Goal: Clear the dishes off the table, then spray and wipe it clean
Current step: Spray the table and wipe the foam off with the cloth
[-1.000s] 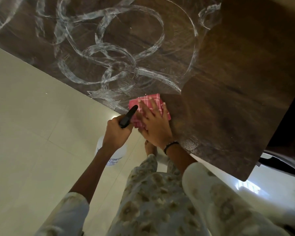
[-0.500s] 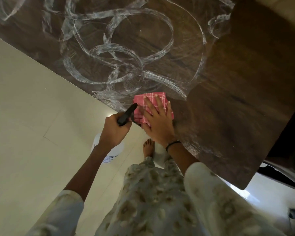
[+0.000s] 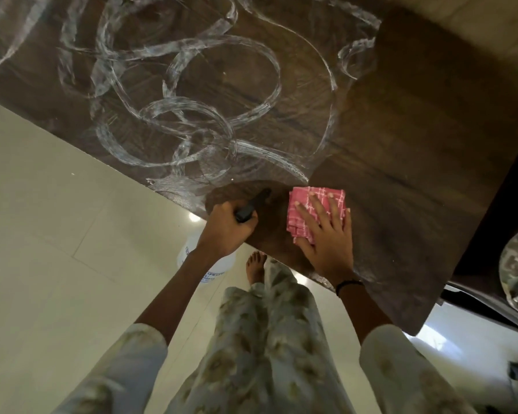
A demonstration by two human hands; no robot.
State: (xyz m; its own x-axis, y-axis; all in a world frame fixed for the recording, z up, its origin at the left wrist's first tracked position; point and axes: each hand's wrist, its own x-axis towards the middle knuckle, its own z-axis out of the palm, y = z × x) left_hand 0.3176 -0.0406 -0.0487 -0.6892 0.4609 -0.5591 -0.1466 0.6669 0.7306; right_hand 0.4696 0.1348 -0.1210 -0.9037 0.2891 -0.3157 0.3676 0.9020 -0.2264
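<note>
Cloth (image 3: 314,213) slid toward 3 o'clock under flat, spread right hand (image 3: 326,237); left hand (image 3: 226,231) fist-grips spray bottle (image 3: 207,264) at table (image 3: 431,144) edge.

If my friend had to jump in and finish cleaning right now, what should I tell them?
Left hand: wrapped around the black trigger of the spray bottle, which hangs beside the table's near edge.
Right hand: pressed flat, fingers spread, on the folded pink cloth near the table's near edge.
Done: no dishes on the visible tabletop; it has been sprayed, and the patch around the cloth looks wiped.
Left: white swirly streaks cover the far left side. Keep wiping until they are gone.
</note>
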